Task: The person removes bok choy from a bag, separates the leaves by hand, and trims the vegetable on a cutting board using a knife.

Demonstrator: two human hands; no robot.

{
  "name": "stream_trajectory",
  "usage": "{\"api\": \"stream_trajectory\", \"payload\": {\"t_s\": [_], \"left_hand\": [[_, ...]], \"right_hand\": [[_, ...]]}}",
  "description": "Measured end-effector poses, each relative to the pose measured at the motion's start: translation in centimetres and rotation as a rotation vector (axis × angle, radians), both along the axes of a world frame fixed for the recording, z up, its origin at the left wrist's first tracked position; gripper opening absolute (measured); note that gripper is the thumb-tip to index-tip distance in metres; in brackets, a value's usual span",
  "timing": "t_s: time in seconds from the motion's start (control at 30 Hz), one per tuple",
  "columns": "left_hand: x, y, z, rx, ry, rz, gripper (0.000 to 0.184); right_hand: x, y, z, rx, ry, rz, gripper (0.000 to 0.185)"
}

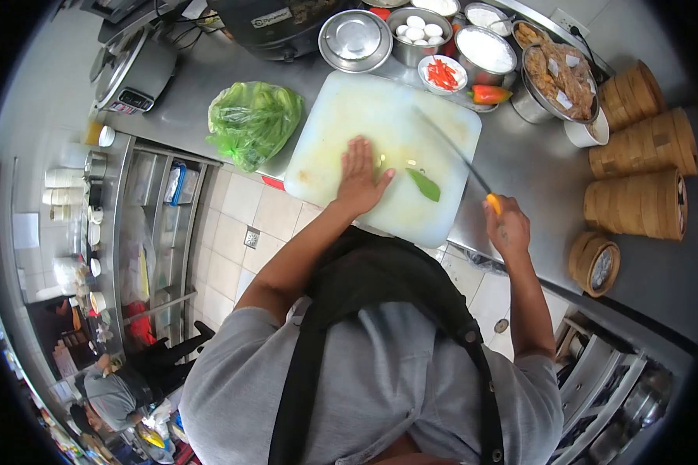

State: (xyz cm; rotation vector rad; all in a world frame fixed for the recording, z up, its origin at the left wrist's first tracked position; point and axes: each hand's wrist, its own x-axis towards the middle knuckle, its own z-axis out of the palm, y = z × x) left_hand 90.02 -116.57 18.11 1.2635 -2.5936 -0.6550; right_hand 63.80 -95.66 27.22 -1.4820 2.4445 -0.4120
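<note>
My left hand [358, 178] lies flat on the white cutting board [349, 101], fingers stretched out and thumb apart. Closed around the orange handle of a long knife [457, 153] is my right hand [509, 226], off the board's right edge. The blade points up and left across the board. A green leaf [424, 185] rests between my two hands, with a few small pale bits near its upper end. To the left of the board sits a clear plastic bag of leafy greens [254, 122].
Behind the board stand a lidded metal pot [355, 40], a bowl of eggs [417, 32], a bowl of red strips [442, 75] and a red pepper [489, 94]. Bamboo steamers [636, 203] line the right side. A rice cooker [136, 74] is at left; another person [120, 395] is lower left.
</note>
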Motion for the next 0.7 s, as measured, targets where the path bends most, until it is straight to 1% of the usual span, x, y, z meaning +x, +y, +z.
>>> {"api": "stream_trajectory", "payload": {"t_s": [0.03,0.1,0.13,0.17,0.2,0.23,0.27,0.3,0.33,0.37,0.4,0.5,0.63,0.7], "left_hand": [[-0.9,-0.1,0.0,0.111,0.138,-0.061,0.086],[-2.2,-0.5,1.0,0.335,0.410,-0.193,0.081],[-1.8,-0.6,1.5,0.314,0.425,-0.194,0.079],[-0.8,-1.0,2.0,0.293,0.442,-0.196,0.078],[0.4,-1.8,2.3,0.271,0.461,-0.201,0.076],[2.4,-3.1,1.5,0.095,0.445,-0.217,0.074],[4.6,-4.5,1.3,-0.027,0.319,-0.210,0.073],[6.5,-5.9,0.8,-0.081,0.207,-0.207,0.074],[8.3,-6.9,0.6,-0.068,0.060,-0.198,0.080],[9.4,-7.5,1.1,-0.050,-0.051,-0.207,0.084],[10.2,-8.1,1.7,-0.036,-0.163,-0.217,0.089],[10.3,-8.9,1.6,-0.095,-0.265,-0.334,0.099],[7.9,-9.3,1.9,-0.076,-0.245,-0.443,0.107],[6.3,-9.1,2.1,-0.062,-0.240,-0.496,0.108]], "right_hand": [[0.6,0.5,-0.4,-0.001,0.042,-0.097,0.036],[3.0,0.8,-2.2,0.037,0.081,-0.115,0.035],[4.4,0.9,-3.0,0.057,0.099,-0.127,0.035],[6.5,1.0,-2.3,0.138,0.073,-0.119,0.035],[8.3,1.6,-1.8,0.086,0.016,-0.109,0.038],[9.5,2.1,-1.4,0.077,-0.033,-0.165,0.041],[10.7,2.6,-1.1,0.068,-0.080,-0.221,0.043],[10.9,3.9,-2.6,0.106,-0.162,-0.357,0.048],[11.2,5.2,-3.9,0.143,-0.242,-0.489,0.052],[12.7,5.6,-2.2,-0.001,-0.664,-0.777,0.061],[13.8,6.4,-2.5,-0.077,-0.756,-0.891,0.065],[17.4,7.0,-2.8,-0.029,-0.831,-0.964,0.067],[22.0,3.6,-4.8,-0.065,-0.880,-0.947,0.068],[24.1,1.3,-4.7,-0.077,-0.896,-0.940,0.069]]}}
